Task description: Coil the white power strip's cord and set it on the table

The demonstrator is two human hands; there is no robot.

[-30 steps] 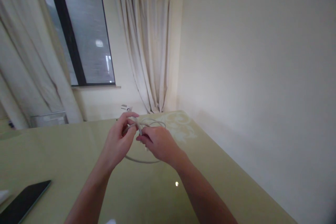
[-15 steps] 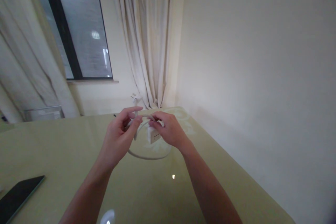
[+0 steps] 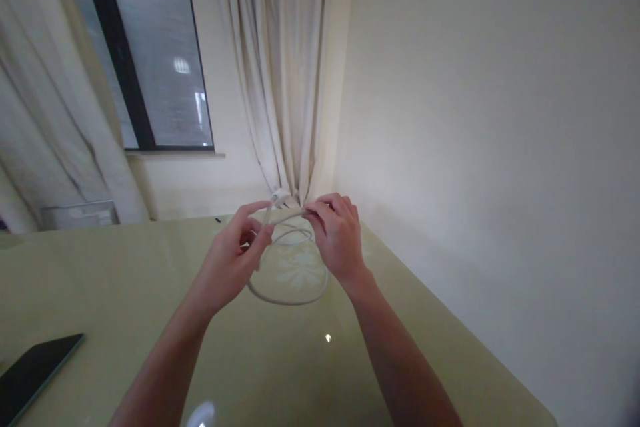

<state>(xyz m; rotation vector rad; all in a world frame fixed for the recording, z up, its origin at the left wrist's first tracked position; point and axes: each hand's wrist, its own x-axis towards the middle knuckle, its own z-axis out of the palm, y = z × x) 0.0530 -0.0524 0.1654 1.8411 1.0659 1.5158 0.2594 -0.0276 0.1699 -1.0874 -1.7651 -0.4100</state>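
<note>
Head cam: we hold the white cable [image 3: 285,302] up over the table [image 3: 125,280]. Left hand [image 3: 233,263] pinches it near the plug end [image 3: 279,197] and right hand [image 3: 337,240] pinches the stretch alongside, so the slack droops in a loop below them.

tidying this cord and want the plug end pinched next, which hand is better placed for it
Probably left: the left hand pinches the white cable just below the plug, while the right hand grips farther along.
</note>
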